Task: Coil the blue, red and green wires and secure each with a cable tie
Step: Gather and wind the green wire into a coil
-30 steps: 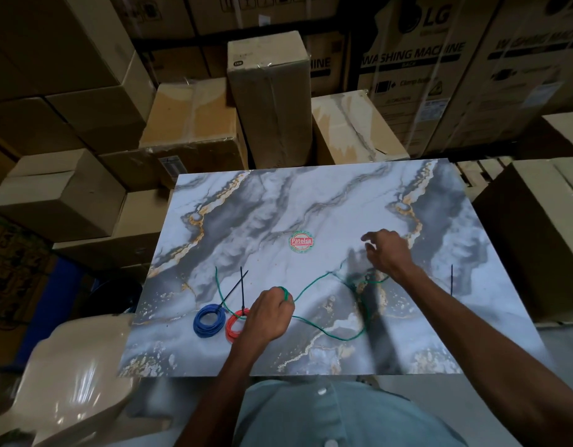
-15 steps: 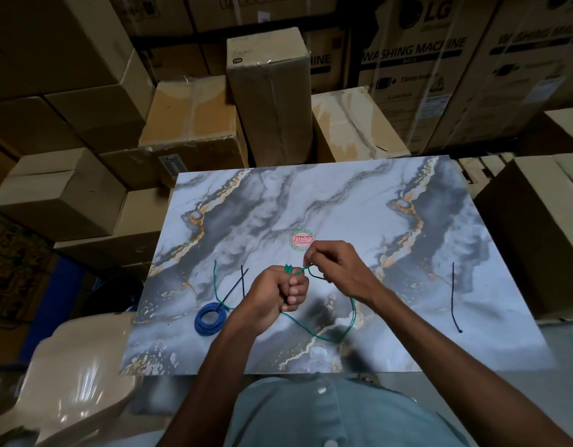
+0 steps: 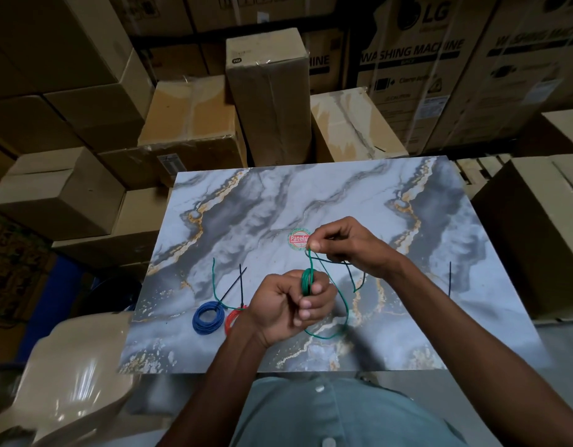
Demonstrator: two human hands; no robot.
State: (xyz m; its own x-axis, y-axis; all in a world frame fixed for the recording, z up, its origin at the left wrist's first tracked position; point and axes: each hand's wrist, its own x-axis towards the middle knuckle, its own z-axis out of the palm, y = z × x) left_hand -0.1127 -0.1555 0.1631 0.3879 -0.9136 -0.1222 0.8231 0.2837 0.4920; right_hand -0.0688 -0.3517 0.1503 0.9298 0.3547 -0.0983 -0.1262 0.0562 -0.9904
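My left hand [image 3: 286, 304] grips a small coil of green wire [image 3: 307, 280] wound around its fingers, above the marble table [image 3: 391, 195]. My right hand [image 3: 346, 245] pinches the same wire just beyond the coil, near the table's middle. A loose green loop hangs down to the table below the hands, and a tail runs left past the cable ties. The coiled blue wire [image 3: 208, 318] lies at the front left. The coiled red wire [image 3: 232, 318] lies beside it, partly hidden by my left wrist. Two black cable ties [image 3: 240, 283] lie crossed behind them.
A third black cable tie [image 3: 450, 279] lies near the table's right edge. A round red sticker [image 3: 298, 238] marks the table's middle. Cardboard boxes [image 3: 269, 91] stand stacked behind and on both sides. A beige plastic chair [image 3: 69, 375] sits at the front left.
My right hand came in from the right side of the table to the middle, drawing the green wire in. The coil in my left hand has grown, and the loose length has shrunk.
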